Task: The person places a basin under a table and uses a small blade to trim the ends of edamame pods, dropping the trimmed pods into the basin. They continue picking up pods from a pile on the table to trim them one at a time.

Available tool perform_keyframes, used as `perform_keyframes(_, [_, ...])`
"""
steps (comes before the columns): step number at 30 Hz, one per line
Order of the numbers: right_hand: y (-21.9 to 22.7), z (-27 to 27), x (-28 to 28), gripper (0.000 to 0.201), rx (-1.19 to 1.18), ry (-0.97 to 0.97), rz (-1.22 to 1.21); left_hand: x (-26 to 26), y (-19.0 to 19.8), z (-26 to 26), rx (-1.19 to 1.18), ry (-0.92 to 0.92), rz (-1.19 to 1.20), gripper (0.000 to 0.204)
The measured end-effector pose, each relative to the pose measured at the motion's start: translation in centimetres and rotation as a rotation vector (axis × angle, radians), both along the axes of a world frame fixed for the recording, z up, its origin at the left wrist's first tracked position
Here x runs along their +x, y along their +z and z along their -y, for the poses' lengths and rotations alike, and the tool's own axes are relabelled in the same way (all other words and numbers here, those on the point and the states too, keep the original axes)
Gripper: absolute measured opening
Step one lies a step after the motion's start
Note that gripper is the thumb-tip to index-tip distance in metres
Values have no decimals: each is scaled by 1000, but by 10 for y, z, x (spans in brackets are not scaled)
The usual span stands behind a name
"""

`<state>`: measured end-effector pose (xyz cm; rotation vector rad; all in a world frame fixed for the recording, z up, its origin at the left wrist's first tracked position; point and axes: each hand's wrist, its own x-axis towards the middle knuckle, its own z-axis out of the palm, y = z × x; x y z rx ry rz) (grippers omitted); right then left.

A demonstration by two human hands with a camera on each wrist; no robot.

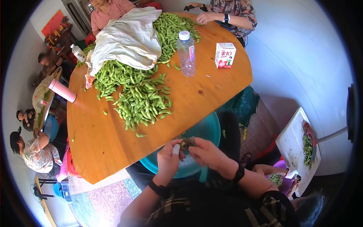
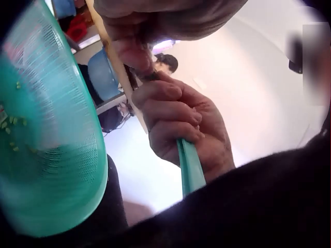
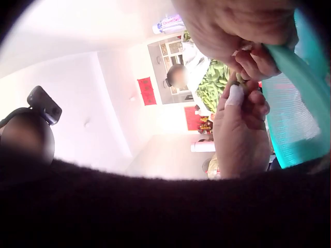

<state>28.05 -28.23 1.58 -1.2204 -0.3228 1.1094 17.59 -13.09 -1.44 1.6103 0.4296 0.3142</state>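
Note:
Both hands meet over a teal mesh basket (image 1: 207, 130) that sits in my lap below the table edge. My left hand (image 1: 177, 146), with a white bandage on the thumb, and my right hand (image 1: 193, 148) pinch one dull green edamame pod (image 1: 188, 141) between their fingertips. In the left wrist view the right hand's curled fingers (image 2: 173, 121) lie against the basket rim (image 2: 190, 168), and a few green beans lie inside the basket (image 2: 46, 155). The right wrist view shows the bandaged left thumb (image 3: 235, 95) beside the basket (image 3: 295, 121).
A round wooden table (image 1: 113, 140) carries a large heap of edamame pods (image 1: 141, 96), a white cloth sack (image 1: 128, 38), a plastic water bottle (image 1: 186, 53), a drink carton (image 1: 225, 55) and a pink tumbler (image 1: 62, 90). Other people sit at the far side.

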Motion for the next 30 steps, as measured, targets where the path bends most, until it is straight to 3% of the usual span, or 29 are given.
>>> perform_keyframes(1, [-1,1,4,10,-26,8,-54,1,-1,0,-1,-3,0,22])
perform_keyframes(2, [-2,2,7,10,-51,17,-108,2,0,-1,-155,-12,0,21])
perform_keyframes(3, [-3,4,11,10,-51,16,-107,5,3,-1,-308,-20,1,21])
perform_keyframes(6, [-8,5,16,12,-61,58,-76,9,12,2,-481,-27,-21,26])
perform_keyframes(8, [-13,1,8,15,-36,-48,533,10,11,8,-397,-41,-2,28])
perform_keyframes(11, [-9,-1,2,18,34,-39,579,10,7,6,-295,-69,-17,30])
perform_keyframes(18, [-20,0,3,17,-89,-107,494,5,6,1,-328,51,-54,23])
perform_keyframes(21, [-21,2,3,23,-30,-230,343,3,5,1,-343,41,44,19])
perform_keyframes(23, [-8,7,1,22,-8,-214,47,2,7,7,-345,17,72,17])
perform_keyframes(26, [-3,4,-1,9,10,-83,-83,3,5,9,-321,-15,119,15])
perform_keyframes(27, [-1,3,-2,9,9,-84,-81,4,4,10,-297,-22,137,15])
perform_keyframes(28, [1,0,-5,9,-21,-81,74,4,5,9,-298,-23,139,15])
perform_keyframes(29, [3,-2,-7,10,-51,-77,228,5,6,7,-174,-27,158,14])
perform_keyframes(30, [4,-3,-8,10,-51,-75,230,5,8,6,-50,-29,177,14])
